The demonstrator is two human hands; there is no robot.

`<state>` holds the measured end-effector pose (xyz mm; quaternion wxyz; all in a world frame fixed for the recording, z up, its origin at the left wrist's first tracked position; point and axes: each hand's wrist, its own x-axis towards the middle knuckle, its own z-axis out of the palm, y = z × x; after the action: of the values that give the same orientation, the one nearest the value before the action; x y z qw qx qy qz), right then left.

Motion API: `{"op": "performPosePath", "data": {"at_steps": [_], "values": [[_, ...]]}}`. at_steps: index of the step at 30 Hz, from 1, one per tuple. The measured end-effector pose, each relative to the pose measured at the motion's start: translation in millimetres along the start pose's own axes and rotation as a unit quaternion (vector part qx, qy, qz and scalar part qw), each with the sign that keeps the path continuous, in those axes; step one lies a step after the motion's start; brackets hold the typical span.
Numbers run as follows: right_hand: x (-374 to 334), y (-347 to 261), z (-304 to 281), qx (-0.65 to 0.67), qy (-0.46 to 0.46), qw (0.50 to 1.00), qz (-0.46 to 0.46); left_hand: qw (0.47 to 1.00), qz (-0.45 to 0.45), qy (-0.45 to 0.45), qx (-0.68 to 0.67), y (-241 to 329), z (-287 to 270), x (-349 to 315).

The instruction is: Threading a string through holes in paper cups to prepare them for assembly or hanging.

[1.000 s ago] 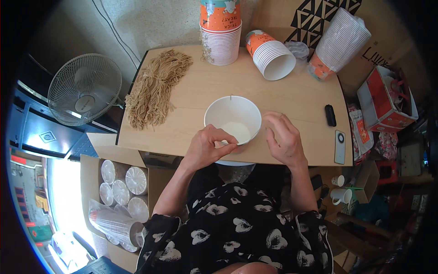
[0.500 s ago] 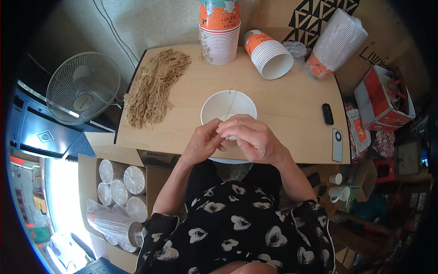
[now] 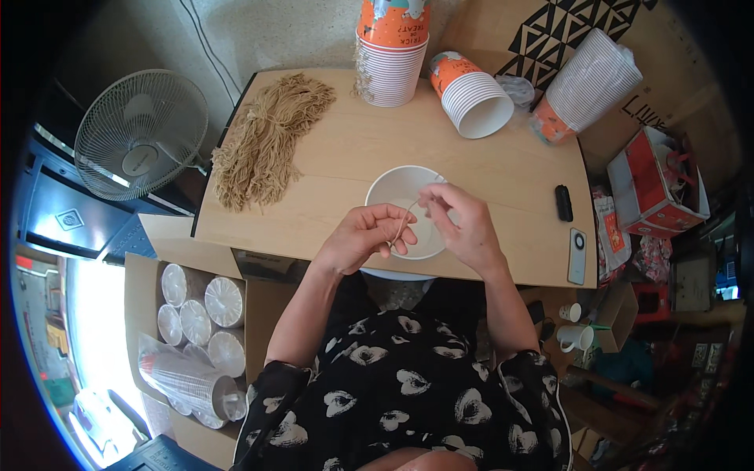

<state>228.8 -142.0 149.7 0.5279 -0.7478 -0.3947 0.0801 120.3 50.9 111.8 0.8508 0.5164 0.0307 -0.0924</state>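
A thin tan string [image 3: 409, 210] runs between my hands above a white paper bucket [image 3: 390, 187], which stands with its mouth up near the table's front edge. My left hand [image 3: 360, 238] is closed on the string, with a loop of it near the fingertips. At the bucket's right side my right hand [image 3: 470, 229] pinches the string between thumb and fingers. The lower side of the bucket is partly hidden by my hands. A large bundle of tan strings [image 3: 271, 141] lies at the table's left.
At the back stand a tall stack of orange-and-white buckets [image 3: 390, 71], a tipped stack [image 3: 475, 102] and a plastic-wrapped stack [image 3: 589, 86]. A phone [image 3: 577, 255] and a black object [image 3: 564, 203] lie right. A fan [image 3: 141, 133] and a carton of wrapped cups [image 3: 263, 314] stand left.
My hands have moved apart from close together, with the string now stretched between them. My right hand has shifted right. The whole view has shifted slightly.
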Motion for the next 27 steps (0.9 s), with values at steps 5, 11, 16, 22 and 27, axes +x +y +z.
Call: {"op": "performPosePath", "data": {"at_steps": [5,11,16,22,27], "values": [[-16.4,-17.4,-9.6,-0.049,-0.036,0.998,-0.009,1.000,0.011,-0.011,-0.006,-6.9,-1.0,2.9],[-18.8,-19.9,-9.6,-0.075,-0.065,0.995,0.003,1.000,0.004,-0.022,0.021,-2.8,3.9,4.9],[-18.7,-15.6,-7.5,-0.091,-0.069,0.993,-0.009,0.999,-0.024,-0.024,0.032,-0.1,7.0,5.4],[-21.4,-15.3,-7.2,-0.156,-0.039,0.983,-0.093,0.999,-0.014,-0.014,0.047,0.1,13.2,3.1],[-30.2,-12.2,-8.2,-0.076,0.010,0.996,-0.037,0.996,0.037,-0.021,0.079,-4.8,10.2,0.6]]}}
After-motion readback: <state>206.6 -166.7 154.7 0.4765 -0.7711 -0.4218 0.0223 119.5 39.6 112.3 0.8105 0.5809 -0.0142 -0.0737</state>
